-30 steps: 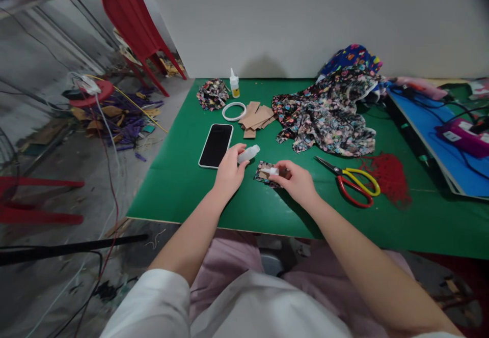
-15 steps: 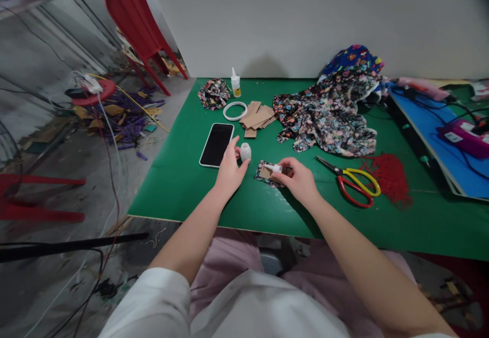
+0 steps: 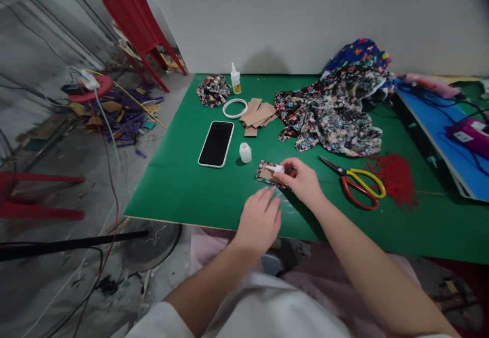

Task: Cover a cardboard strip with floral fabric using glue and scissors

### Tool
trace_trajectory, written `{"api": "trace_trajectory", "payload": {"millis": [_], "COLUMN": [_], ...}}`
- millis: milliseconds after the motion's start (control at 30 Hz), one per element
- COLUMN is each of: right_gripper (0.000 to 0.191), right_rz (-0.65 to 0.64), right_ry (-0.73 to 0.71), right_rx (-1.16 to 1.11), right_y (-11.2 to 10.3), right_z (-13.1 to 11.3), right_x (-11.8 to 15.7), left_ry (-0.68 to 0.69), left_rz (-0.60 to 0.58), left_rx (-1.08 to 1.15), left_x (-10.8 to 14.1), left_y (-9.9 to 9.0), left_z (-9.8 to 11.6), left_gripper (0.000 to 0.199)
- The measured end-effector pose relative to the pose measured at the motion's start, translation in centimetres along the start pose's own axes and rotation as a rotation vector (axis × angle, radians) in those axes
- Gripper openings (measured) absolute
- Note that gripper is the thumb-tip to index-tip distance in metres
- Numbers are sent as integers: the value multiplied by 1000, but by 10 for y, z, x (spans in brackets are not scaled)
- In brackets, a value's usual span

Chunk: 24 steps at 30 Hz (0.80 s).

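Note:
My right hand (image 3: 300,177) is closed on a white pointed nozzle (image 3: 274,168), its tip aimed left. Whether a bottle body sits behind it is hidden by the fingers. Beneath the nozzle lies a small piece of dark floral fabric (image 3: 261,176) with a strip of brown cardboard (image 3: 267,174) on top. My left hand (image 3: 262,218) hovers near the table's front edge, fingers loosely spread and holding nothing, just short of the fabric piece. A small white container (image 3: 245,152) with an opening at its top stands left of the fabric piece, untouched.
On the green table (image 3: 179,175) are a phone (image 3: 216,143), a white ring (image 3: 235,116), cardboard pieces (image 3: 260,115), a glue bottle (image 3: 236,81) and floral cloth (image 3: 332,109). Scissors (image 3: 353,180) and red threads (image 3: 397,180) lie right of my right hand.
My left hand has left the white container and come back toward the table's front edge, near the fabric piece. My right hand stays over the fabric with the nozzle.

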State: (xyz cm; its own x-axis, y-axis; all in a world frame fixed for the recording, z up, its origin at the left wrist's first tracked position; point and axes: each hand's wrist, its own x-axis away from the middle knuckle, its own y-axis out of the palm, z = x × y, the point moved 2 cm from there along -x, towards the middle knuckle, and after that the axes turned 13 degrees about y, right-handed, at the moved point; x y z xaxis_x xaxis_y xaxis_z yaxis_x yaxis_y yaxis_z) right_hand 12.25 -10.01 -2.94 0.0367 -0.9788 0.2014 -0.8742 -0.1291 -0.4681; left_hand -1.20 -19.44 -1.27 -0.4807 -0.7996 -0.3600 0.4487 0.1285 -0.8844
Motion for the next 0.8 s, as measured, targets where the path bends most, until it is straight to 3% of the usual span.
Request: {"api": "trace_trajectory", "payload": {"millis": [100, 300, 800], "right_gripper": [27, 25, 18], "right_rz": [-11, -5, 0], "right_ry": [3, -1, -164], "right_rx": [-5, 26, 203], "right_y": [-1, -1, -4], "right_z": [-2, -6, -10], "right_x": [1, 1, 3], "left_ry": [-12, -43, -61], "left_rz": [-109, -176, -119], "left_rx": [-41, -68, -33], "left_x": [-1, -11, -13], "left_y": [15, 19, 17], "left_z": [16, 11, 9], "left_gripper": [33, 53, 49]}}
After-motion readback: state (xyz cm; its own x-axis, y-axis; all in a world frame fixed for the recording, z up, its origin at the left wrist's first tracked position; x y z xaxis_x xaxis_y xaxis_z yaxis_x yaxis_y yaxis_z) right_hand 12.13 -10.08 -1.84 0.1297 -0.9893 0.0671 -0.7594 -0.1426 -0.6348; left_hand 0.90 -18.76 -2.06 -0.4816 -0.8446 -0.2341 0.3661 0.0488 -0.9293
